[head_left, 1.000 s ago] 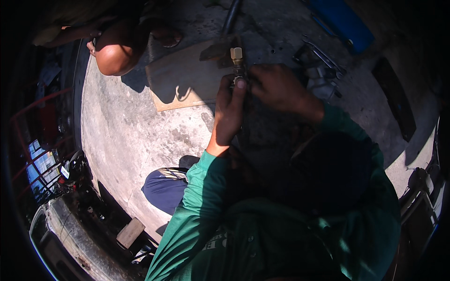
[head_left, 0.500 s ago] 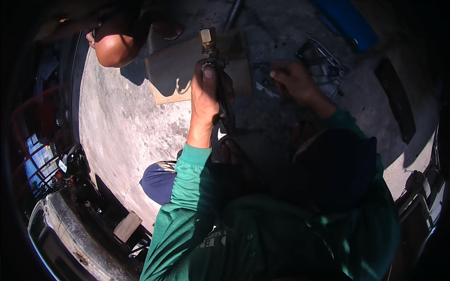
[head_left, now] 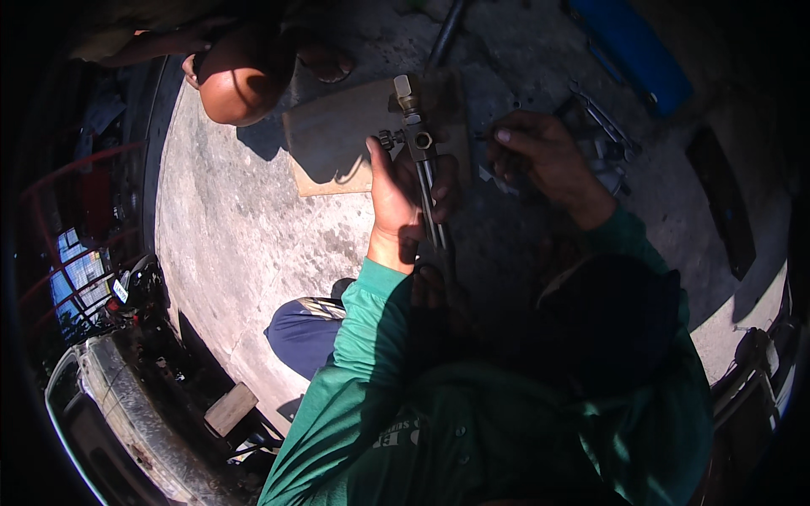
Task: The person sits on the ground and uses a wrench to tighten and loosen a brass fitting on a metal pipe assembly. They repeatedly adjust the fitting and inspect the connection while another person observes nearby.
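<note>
My left hand (head_left: 392, 198) is wrapped round a metal gas torch (head_left: 419, 142) with parallel tubes, a small knurled valve knob (head_left: 386, 139) on its side and a brass-coloured hex nut (head_left: 403, 87) at its far end. A round port in the torch's body faces up. To the right, in shade, my right hand (head_left: 544, 160) is closed in a pinch, apart from the torch. Whatever sits between its fingertips is too dark to make out. Beneath the torch, on the concrete floor, lies a flat brown board (head_left: 329, 139).
Several wrenches (head_left: 603, 122) and loose metal parts lie beyond my right hand. A blue case (head_left: 645, 59) is at the far right, near a long dark bar (head_left: 724, 202). Another person's knee (head_left: 240, 88) is at the far left. A wooden block (head_left: 230, 409) stands at the lower left.
The torch has turned in my left hand, so its knob now points left and its port faces up. My left thumb has lifted off its body. The view has shifted slightly.
</note>
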`<action>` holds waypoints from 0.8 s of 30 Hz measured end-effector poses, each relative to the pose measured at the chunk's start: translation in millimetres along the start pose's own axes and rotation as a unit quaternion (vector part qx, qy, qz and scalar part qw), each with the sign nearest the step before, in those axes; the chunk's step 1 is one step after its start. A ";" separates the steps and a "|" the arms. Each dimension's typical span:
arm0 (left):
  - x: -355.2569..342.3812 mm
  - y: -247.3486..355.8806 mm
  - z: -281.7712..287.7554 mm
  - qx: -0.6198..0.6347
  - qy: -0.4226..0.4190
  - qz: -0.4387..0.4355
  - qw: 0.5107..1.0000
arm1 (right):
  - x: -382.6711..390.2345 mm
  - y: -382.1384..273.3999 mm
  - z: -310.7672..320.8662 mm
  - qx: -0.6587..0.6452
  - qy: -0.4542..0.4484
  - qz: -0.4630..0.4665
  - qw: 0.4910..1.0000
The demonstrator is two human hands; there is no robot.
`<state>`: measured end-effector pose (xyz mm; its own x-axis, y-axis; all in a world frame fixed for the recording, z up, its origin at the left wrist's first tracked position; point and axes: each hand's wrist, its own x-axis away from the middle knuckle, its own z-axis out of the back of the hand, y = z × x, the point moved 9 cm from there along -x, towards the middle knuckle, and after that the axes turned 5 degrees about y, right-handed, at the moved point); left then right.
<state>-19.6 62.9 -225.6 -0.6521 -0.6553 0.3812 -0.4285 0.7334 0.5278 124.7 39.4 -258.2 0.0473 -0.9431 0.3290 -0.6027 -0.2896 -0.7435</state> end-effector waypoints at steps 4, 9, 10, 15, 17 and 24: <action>2.1 0.6 -7.0 -0.008 0.002 0.000 1.000 | 0.6 -2.9 3.0 -0.013 0.008 0.018 1.000; 2.2 1.6 -6.2 -0.009 -0.008 -0.002 1.000 | -5.2 0.2 8.5 -0.077 0.000 0.027 0.997; 1.5 1.3 -5.1 -0.009 -0.007 -0.003 1.000 | -6.9 1.1 9.4 -0.094 0.001 0.021 0.995; -1.7 -3.2 -0.1 0.004 0.045 0.008 0.999 | -11.0 1.3 12.6 -0.156 0.014 0.001 0.988; -1.2 -4.6 0.3 0.024 0.051 0.017 0.998 | -11.7 2.8 14.2 -0.153 0.019 0.005 0.988; 1.2 -3.1 -8.8 0.023 0.022 0.024 0.999 | -11.4 9.0 12.8 -0.164 0.010 0.006 0.986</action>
<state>-13.6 58.2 -220.0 -0.6442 -0.6261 0.4393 -0.4267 0.7709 0.4729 129.0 45.5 -276.1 0.0241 -0.9418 0.3353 -0.8283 -0.2066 -0.5208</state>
